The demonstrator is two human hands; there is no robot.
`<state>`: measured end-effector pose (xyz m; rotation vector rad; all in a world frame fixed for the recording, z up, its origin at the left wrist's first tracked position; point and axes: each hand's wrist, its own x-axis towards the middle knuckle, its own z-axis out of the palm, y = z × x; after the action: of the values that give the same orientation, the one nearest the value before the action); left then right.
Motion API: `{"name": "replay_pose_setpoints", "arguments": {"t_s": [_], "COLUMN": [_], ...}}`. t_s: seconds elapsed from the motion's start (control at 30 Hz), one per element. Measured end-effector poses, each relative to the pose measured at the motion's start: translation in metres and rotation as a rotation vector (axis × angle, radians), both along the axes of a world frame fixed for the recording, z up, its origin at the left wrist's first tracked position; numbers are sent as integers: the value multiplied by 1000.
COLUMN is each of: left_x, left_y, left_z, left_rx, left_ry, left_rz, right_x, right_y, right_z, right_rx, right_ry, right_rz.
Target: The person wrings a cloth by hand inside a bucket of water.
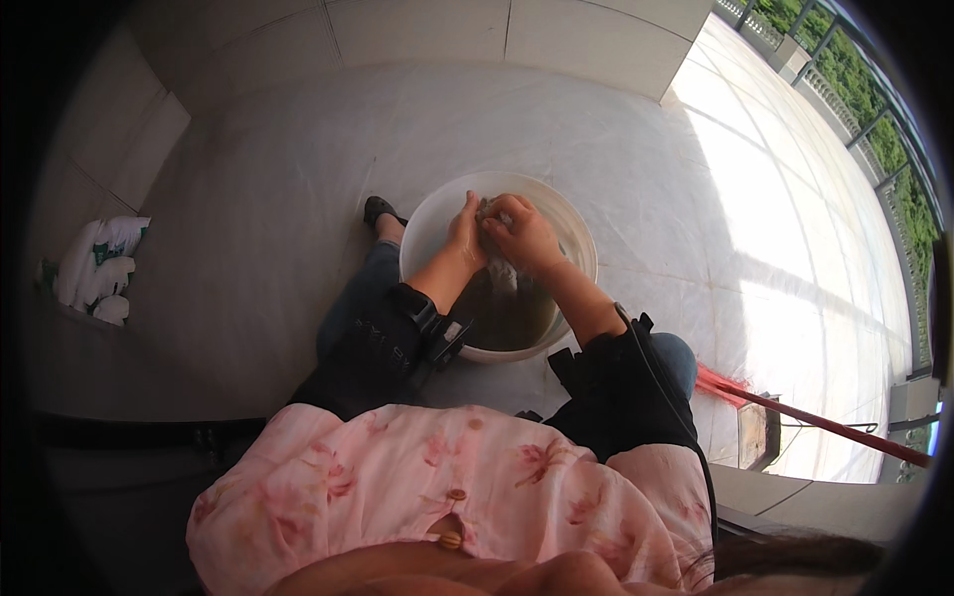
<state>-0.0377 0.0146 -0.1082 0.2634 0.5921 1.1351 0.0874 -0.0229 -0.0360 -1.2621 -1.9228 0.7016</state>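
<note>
Between my knees stands a round white plastic bucket (589, 253) with dark, murky water (499, 316) in its lower part. Both hands are at the bucket's far side, inside its rim as seen from above, and hold a wet greyish cloth (505, 277) between them. My left hand (468, 231) presses against the cloth's left side, thumb upward. The fingers of my right hand (525, 235) curl over it from the right. Part of the cloth hangs toward the water, and the hands hide much of the rest.
White bags (104, 272) with green print lie at the left wall. To my right, a red broom (723, 386) leans by a dustpan (759, 432) with a wire handle. Pale floor tiles (283, 186) surround the bucket, bounded by a tiled wall (417, 33) ahead.
</note>
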Motion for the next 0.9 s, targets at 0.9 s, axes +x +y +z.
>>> {"name": "replay_pose_setpoints", "arguments": {"t_s": [0.9], "left_x": [25], "left_y": [-20], "left_z": [39], "left_rx": [84], "left_ry": [102], "left_rz": [-271], "right_x": [27], "right_y": [27], "right_z": [2], "right_rx": [-87], "right_ry": [-234], "right_rz": [-268]}}
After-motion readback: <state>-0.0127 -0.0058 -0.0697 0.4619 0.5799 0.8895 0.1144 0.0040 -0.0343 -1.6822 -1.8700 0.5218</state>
